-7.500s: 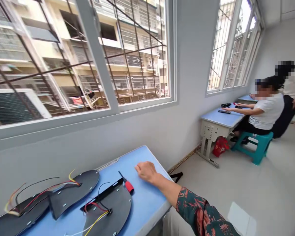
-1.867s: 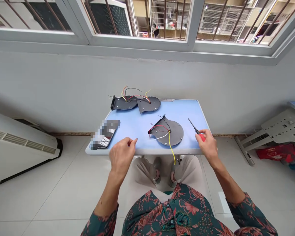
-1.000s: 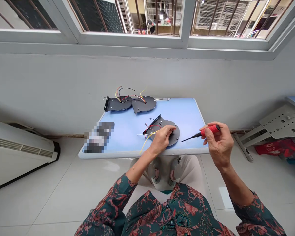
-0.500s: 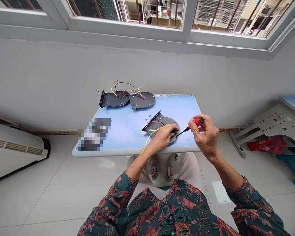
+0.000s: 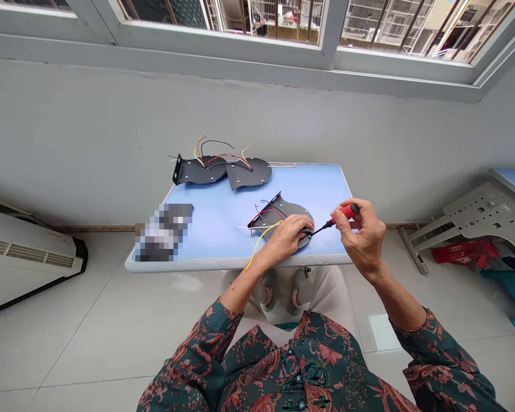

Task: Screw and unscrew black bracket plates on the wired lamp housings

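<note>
My right hand (image 5: 363, 237) is closed around the red and black handle of a screwdriver (image 5: 344, 214). Its dark shaft slants down to the left, and the tip meets a screw near the right rim of a black rounded plate (image 5: 292, 210). That plate lies on the blue tabletop, its bent flange at the upper left, with red, black, white and yellow wires coming out. Across its near half lies my left hand (image 5: 288, 234), fingers curled and pressing it down; they hide part of the plate. A small dark part under the fingertips is unclear.
Two similar black plates with wires, one at the left (image 5: 201, 171) and one at the right (image 5: 257, 171), lie along the back of the blue table (image 5: 214, 229). A blurred-out patch (image 5: 165, 232) covers something at the left. Wall and window rise behind.
The screwdriver and my right hand have shifted very slightly, its tip still at the same screw. My left hand stays on the plate. The view has tilted a little.
</note>
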### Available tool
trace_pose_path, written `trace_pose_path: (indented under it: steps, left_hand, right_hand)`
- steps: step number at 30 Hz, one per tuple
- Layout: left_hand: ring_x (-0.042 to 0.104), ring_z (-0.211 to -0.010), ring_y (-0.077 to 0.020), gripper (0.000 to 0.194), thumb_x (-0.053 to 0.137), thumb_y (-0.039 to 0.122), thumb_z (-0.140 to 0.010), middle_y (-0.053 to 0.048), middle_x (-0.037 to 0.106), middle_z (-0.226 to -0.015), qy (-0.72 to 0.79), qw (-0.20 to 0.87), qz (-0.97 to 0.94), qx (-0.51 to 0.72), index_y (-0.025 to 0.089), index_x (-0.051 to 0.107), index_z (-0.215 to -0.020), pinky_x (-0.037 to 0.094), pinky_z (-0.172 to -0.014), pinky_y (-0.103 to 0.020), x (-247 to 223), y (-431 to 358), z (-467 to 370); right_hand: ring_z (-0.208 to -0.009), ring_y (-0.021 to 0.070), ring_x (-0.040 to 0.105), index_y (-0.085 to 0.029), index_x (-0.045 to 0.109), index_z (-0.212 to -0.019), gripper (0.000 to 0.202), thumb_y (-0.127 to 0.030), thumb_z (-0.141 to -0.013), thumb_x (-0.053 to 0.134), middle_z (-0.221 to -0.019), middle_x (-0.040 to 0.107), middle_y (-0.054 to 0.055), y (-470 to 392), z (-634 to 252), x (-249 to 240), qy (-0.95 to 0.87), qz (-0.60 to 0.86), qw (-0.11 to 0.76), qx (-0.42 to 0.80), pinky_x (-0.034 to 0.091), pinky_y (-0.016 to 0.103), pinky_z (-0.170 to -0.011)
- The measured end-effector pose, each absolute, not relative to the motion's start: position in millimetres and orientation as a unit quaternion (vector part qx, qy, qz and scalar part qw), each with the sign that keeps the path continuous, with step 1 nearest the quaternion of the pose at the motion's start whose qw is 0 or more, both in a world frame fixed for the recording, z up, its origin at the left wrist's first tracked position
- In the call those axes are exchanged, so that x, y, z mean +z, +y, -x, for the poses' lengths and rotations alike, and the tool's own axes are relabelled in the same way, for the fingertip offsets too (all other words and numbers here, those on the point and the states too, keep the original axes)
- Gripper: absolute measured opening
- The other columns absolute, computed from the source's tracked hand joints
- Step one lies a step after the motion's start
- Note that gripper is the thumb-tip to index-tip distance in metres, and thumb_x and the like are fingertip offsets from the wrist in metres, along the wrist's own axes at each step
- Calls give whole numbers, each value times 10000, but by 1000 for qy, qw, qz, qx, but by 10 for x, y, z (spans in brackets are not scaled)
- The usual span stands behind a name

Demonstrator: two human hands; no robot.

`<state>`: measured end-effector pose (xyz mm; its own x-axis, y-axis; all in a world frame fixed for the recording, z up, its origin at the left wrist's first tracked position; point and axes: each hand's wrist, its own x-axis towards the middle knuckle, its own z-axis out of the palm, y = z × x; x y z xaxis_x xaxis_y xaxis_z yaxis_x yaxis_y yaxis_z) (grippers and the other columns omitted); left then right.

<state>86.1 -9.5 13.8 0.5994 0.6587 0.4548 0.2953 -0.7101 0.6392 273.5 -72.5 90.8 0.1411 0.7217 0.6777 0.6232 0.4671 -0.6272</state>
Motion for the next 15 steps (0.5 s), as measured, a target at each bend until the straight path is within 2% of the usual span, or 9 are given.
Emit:
trace_pose_path:
  steps: [4, 8, 11, 15]
  left_hand:
    - [635, -1181, -235, 222, 550, 39, -904, -88, 731, -1186, 276, 259, -857, 349, 204, 649, -1014, 504, -1077, -442, 143, -94, -864]
    - [628, -1196, -238, 234, 547, 38, -895, -88, 726, -1205, 278, 266, -857, 344, 209, 661, -1008, 494, -1095, -449, 156, -83, -856]
    - [617, -1206, -242, 268, 539, 25, -867, -87, 720, -1211, 279, 277, -857, 334, 209, 664, -1015, 490, -1101, -444, 187, -76, -851]
    - [634, -1131, -230, 283, 495, 36, -883, -83, 723, -1158, 290, 304, -847, 328, 202, 654, -1048, 518, -1035, -395, 231, -62, -889]
  right_hand:
    - [-642, 130, 681, -228, 587, -1053, 155, -360, -986, 633, -840, 727, 5, -734, -2747, 915, -673, 507, 539, 19, 531, 241, -534]
    - [-693, 140, 684, -231, 574, -1085, 146, -348, -1007, 610, -876, 735, 16, -718, -2768, 1021, -749, 467, 468, 37, 505, 242, -556]
    - [-624, 122, 618, -231, 554, -1011, 108, -317, -991, 616, -828, 708, -2, -669, -2759, 1142, -765, 477, 429, 56, 482, 247, -573]
    - [-584, 111, 553, -230, 530, -955, 113, -308, -966, 611, -818, 690, -8, -594, -2749, 1269, -771, 486, 399, 104, 467, 252, -567]
